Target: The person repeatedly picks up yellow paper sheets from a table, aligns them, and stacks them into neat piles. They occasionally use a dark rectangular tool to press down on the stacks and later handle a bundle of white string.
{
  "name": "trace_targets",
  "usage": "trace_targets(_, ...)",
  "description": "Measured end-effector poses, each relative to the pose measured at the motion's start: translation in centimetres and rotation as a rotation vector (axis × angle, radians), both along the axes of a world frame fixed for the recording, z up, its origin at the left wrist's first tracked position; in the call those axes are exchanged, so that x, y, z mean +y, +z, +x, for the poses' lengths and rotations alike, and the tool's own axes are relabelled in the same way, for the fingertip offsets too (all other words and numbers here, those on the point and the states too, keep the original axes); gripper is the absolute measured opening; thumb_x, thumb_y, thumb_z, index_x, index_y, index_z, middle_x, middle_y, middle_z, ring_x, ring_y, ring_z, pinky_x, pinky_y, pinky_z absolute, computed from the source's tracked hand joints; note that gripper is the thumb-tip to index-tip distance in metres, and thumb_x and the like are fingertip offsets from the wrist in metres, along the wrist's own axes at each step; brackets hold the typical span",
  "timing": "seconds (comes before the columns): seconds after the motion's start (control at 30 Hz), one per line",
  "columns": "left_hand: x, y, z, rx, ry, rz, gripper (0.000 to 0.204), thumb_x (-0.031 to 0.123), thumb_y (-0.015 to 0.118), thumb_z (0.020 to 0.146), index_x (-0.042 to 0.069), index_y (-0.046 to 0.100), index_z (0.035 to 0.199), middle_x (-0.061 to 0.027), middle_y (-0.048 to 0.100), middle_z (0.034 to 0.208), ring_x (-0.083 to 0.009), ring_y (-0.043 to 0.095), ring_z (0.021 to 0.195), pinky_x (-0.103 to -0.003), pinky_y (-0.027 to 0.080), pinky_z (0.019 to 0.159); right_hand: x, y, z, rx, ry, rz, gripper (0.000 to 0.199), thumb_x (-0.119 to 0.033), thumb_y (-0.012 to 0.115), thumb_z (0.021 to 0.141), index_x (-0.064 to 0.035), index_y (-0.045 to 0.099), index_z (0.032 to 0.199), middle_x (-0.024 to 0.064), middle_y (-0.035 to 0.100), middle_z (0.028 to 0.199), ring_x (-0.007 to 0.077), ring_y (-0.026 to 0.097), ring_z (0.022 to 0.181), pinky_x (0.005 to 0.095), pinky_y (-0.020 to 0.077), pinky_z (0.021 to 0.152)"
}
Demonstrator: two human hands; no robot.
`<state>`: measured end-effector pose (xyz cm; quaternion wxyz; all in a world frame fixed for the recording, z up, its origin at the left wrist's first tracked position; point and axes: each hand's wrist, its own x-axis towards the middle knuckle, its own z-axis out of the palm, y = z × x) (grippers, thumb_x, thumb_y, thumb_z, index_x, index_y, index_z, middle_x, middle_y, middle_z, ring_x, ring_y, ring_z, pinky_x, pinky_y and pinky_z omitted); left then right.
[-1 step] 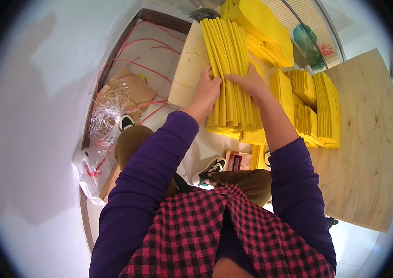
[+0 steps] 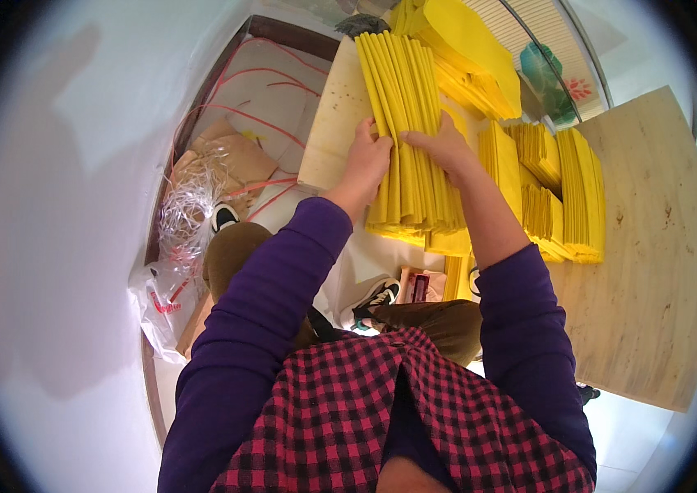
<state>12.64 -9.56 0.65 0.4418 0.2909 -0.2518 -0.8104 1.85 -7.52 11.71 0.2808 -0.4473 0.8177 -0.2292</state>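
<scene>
A bundle of yellow folded sheets, perhaps cloth or soft paper, stands on edge on a pale wooden board. My left hand closes on the bundle's left side, its fingertips hidden against the folds. From the right, my right hand grips the same bundle, with the thumb lying across its top folds and the other fingers out of sight behind it. More yellow sheets lie under the bundle's near end. Right beside it are further yellow stacks, and a larger yellow pile lies behind.
A wooden panel fills the right side. On the floor at left are a tangle of clear strips, red strapping, brown paper and a white plastic bag. A teal object stands at the back right.
</scene>
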Motion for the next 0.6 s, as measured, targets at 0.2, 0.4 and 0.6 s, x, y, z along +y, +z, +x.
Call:
trace_targets(0.2,0.4,1.2,0.5,0.102,-0.028,-0.016,0.047,0.012,0.046,0.093,0.002,0.027,0.136,-0.0186,0.051,0.117,-0.0243,0.056,0.102,-0.035,0.049,0.085,-0.1,0.1,-0.1,0.016,-0.001,0.02,0.077,-0.025,0.073,0.072,0.0012,0.035,0.134,0.0191,0.057,0.118,0.0262,0.06,0.103,0.035,0.0494,0.085)
trace_targets(0.4,0.0,0.7,1.0,0.026,-0.036,0.006,0.048,0.01,0.044,0.092,0.002,0.028,0.136,-0.0174,0.051,0.118,-0.0238,0.056,0.1,-0.034,0.049,0.084,0.0,-0.2,-0.5,0.008,-0.036,0.007,0.076,-0.024,0.073,0.072,0.0003,0.035,0.134,0.0192,0.057,0.117,0.0264,0.06,0.102,0.0352,0.0498,0.084)
trace_targets(0.6,-0.2,-0.6,1.4,-0.071,0.076,-0.044,0.049,0.005,0.038,0.089,0.002,0.029,0.137,-0.0175,0.051,0.121,-0.0253,0.056,0.104,-0.035,0.045,0.09,0.1,-0.5,-0.8,0.002,-0.022,-0.003,0.08,-0.024,0.073,0.071,0.0013,0.033,0.135,0.0196,0.055,0.12,0.0269,0.059,0.104,0.0352,0.049,0.086)
